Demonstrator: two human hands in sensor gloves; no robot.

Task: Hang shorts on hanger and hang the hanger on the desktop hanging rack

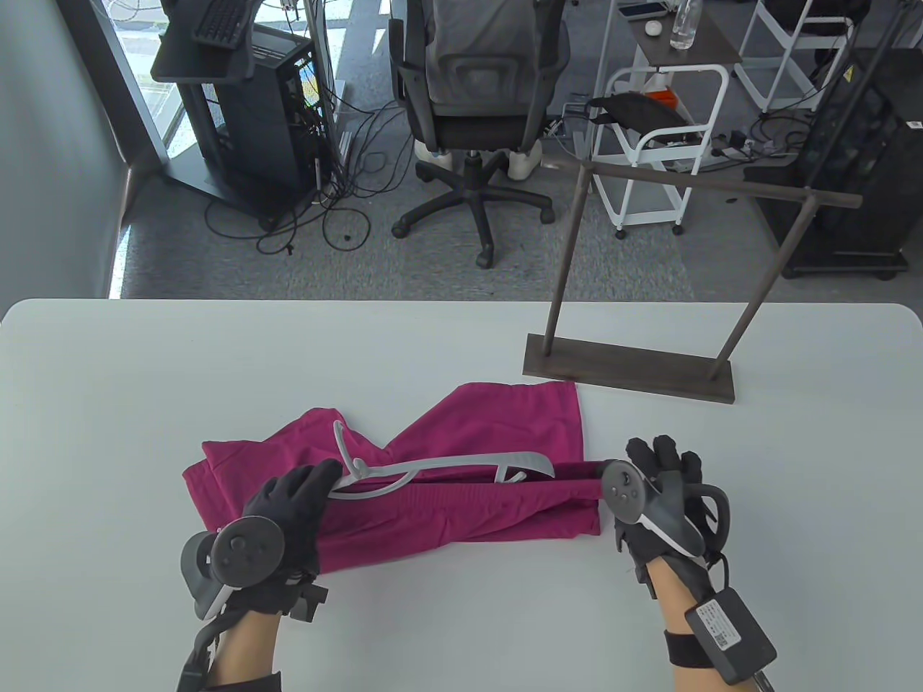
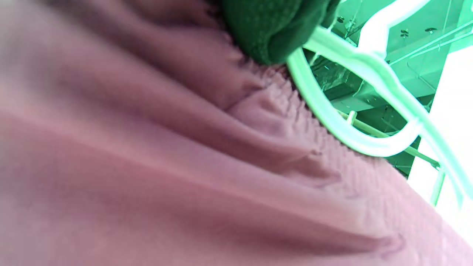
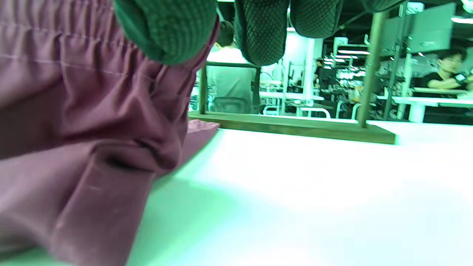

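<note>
Magenta shorts [image 1: 461, 504] lie crumpled on the white table [image 1: 144, 375], with a pale grey hanger [image 1: 447, 465] across them, its hook [image 1: 339, 436] pointing away from me. My left hand [image 1: 317, 483] grips the hanger's left end together with the fabric; in the left wrist view a fingertip [image 2: 273, 33] rests on the hanger [image 2: 332, 122] above the shorts [image 2: 166, 155]. My right hand [image 1: 649, 472] pinches the shorts' right edge, pulled taut; the right wrist view shows a fingertip [image 3: 166, 33] pressed on the gathered waistband [image 3: 74, 92]. The wooden rack [image 1: 627, 367] stands behind to the right, nothing hanging on it.
The rack's top bar [image 1: 721, 189] runs above its flat base, whose front edge [image 3: 295, 127] lies just beyond the shorts. Past the table's far edge stand an office chair [image 1: 476, 108], a white trolley [image 1: 663, 144] and computer equipment on the floor.
</note>
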